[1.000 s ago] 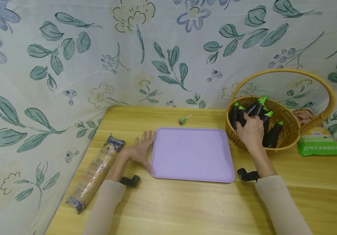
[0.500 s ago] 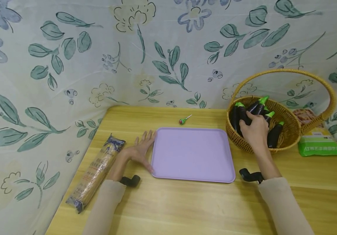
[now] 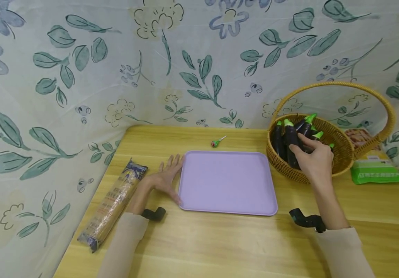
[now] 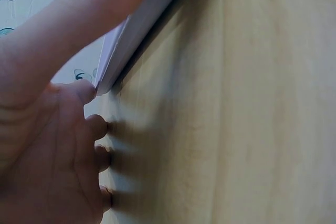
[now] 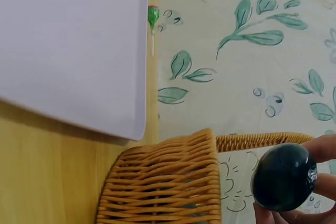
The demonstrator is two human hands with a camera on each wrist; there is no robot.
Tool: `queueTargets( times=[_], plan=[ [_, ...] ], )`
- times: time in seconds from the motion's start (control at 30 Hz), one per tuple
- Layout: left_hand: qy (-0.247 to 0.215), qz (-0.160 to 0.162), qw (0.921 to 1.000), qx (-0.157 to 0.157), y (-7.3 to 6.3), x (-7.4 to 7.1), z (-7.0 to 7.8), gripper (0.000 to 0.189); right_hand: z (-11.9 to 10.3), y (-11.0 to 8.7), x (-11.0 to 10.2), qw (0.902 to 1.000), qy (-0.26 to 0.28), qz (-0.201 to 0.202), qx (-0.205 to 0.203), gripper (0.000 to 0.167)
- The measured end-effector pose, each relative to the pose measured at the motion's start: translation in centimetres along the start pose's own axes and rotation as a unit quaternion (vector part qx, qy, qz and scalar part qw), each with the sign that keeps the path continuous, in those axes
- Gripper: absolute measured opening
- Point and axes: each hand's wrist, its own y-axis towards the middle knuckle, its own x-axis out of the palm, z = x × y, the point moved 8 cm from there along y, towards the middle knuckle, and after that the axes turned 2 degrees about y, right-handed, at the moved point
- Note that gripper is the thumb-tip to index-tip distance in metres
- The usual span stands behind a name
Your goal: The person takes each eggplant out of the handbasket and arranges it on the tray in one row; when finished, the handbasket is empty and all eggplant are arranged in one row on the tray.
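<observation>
A dark purple eggplant with a green stem end is gripped between the thumb and fingers of my right hand, over the front of the wicker basket. Its rounded dark end, the held eggplant, shows above the basket rim in the right wrist view. Several other eggplants lie in the basket, partly hidden by my hand. Along the left edge of the lilac tray, my left hand is spread, with thumb and index finger touching the edge. In the left wrist view, other fingertips rest on the table.
A long clear packet of noodles lies at the left. Behind the tray is a lollipop. A green and yellow food bag lies right of the basket, whose tall handle arches overhead. A floral cloth hangs behind the table.
My right hand has risen and shifted right and toward me with an eggplant in its grip, lifting it up among the others. The left hand stays against the tray.
</observation>
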Motion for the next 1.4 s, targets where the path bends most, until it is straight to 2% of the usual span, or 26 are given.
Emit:
queueTargets(
  times=[0.23,0.4,0.57,0.77,0.87,1.0,1.2,1.4],
  plan=[
    [-0.005,0.002,1.0000,0.003,-0.2,-0.1,-0.1,0.163,-1.0,-2.4,0.2,0.9994,0.031,-0.015,-0.005,0.055],
    [-0.007,0.001,1.0000,0.005,-0.3,-0.2,-0.3,0.163,-2.6,-3.8,2.2,0.9977,0.048,-0.037,-0.032,0.052],
    [-0.002,0.005,1.0000,0.006,-0.3,-0.3,-0.2,0.162,-4.4,-5.1,6.3,0.9923,0.074,-0.084,-0.053,0.049],
    [-0.002,0.002,1.0000,0.001,-0.3,-0.4,0.2,0.161,-5.7,-6.4,12.8,0.9836,0.098,-0.141,-0.056,0.048],
    [-0.002,0.001,1.0000,-0.003,-0.3,-0.3,0.2,0.161,-6.2,-7.2,16.2,0.9782,0.107,-0.171,-0.048,0.048],
    [0.004,0.003,1.0000,-0.003,-0.2,-0.3,0.1,0.161,-6.7,-8.4,20.0,0.9739,0.116,-0.193,-0.033,0.046],
    [0.011,0.005,0.9999,-0.004,-0.1,-0.2,-0.2,0.161,-7.8,-9.2,23.6,0.9711,0.121,-0.198,-0.055,0.043],
    [0.015,0.003,0.9999,-0.004,-0.1,-0.1,-0.2,0.160,-8.4,-9.2,25.2,0.9760,0.085,-0.184,-0.080,0.044]
  ],
)
